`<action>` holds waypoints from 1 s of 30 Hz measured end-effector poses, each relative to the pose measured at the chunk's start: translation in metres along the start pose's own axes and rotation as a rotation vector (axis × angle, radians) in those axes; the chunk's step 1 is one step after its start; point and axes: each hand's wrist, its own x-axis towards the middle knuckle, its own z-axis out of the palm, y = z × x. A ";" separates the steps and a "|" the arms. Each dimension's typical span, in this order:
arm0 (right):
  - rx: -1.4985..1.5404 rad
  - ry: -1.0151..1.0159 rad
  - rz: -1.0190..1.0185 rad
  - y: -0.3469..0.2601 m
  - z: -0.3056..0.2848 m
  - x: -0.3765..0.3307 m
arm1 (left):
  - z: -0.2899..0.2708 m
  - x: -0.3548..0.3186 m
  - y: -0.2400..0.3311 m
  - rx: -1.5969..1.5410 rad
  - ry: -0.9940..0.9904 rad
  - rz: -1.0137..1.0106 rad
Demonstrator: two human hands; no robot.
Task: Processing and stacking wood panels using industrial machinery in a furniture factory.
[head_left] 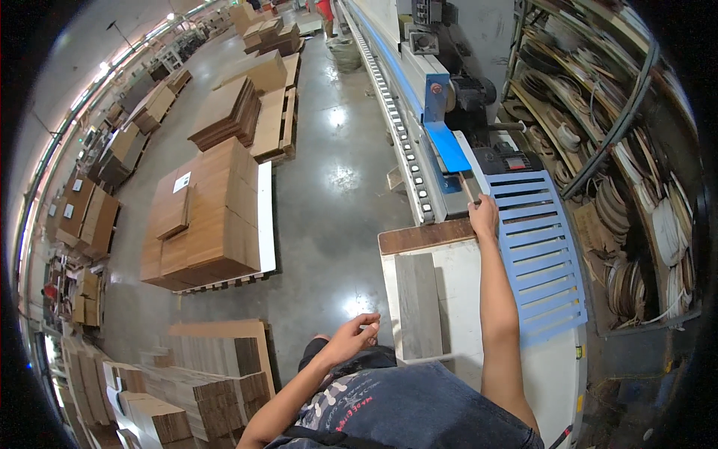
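Note:
My right hand (485,215) reaches forward to the machine's infeed. Its fingers are closed on the end of a thin brown strip of board (470,188), whose far part goes out of sight under the blue guard (447,148). My left hand (353,340) hangs in front of my body, left of the white worktable (464,273). Its fingers are loosely bent and apart, with nothing seen in them. A grey wood-grain board (419,305) lies lengthwise on the worktable, between my two arms.
The long machine (404,142) runs away ahead with a roller track. A light-blue slatted rack (535,254) stands at the right, before shelves of coiled edging (621,284). Leftward are a large brown panel stack (213,217) and grey board stacks (213,382). Another person (326,11) stands far ahead.

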 end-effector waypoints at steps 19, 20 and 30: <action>1.218 -0.536 0.625 0.043 -0.099 -0.093 | -0.015 0.009 0.003 0.112 0.007 0.078; 1.261 -0.566 0.581 0.043 -0.115 -0.116 | -0.012 0.008 0.008 0.159 0.032 0.114; 1.549 -0.538 0.402 -0.047 -0.219 -0.293 | 0.033 -0.010 0.056 0.264 -0.197 0.513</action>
